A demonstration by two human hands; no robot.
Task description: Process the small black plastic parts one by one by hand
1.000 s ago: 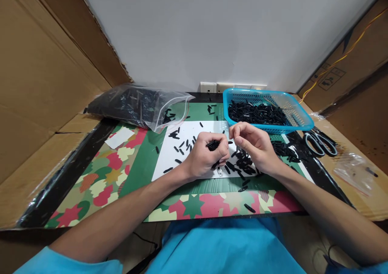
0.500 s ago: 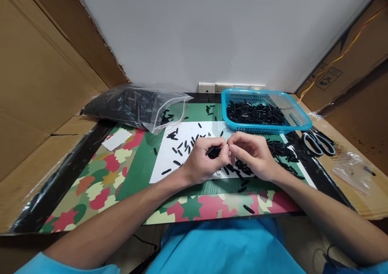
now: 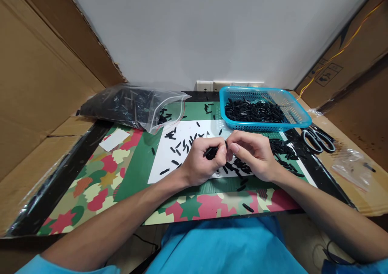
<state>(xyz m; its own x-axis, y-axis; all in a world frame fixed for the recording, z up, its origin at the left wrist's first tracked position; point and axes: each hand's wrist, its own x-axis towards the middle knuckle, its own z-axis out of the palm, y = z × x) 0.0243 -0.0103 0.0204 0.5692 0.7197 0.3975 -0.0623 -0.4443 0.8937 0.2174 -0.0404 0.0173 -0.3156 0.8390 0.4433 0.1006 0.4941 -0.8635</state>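
Note:
My left hand [image 3: 201, 161] is curled round several small black pieces [image 3: 211, 153], which show between its thumb and fingers. Right beside it, my right hand [image 3: 251, 152] is pinched, its fingertips meeting those of my left hand; a small dark piece shows between them, mostly hidden. Under both hands lies a white sheet [image 3: 160, 161] with loose black pieces scattered over it. More black pieces [image 3: 281, 150] are heaped to the right of my right hand.
A blue basket [image 3: 266, 126] of black pieces stands at the back right. At the back left lies a clear zip bag [image 3: 121, 106] of black pieces. Scissors [image 3: 317, 140] and a small plastic bag [image 3: 351, 169] are at the right; a paper scrap [image 3: 114, 140] is at the left.
The view has shifted slightly. My hands stay together, with only a small change at the fingertips.

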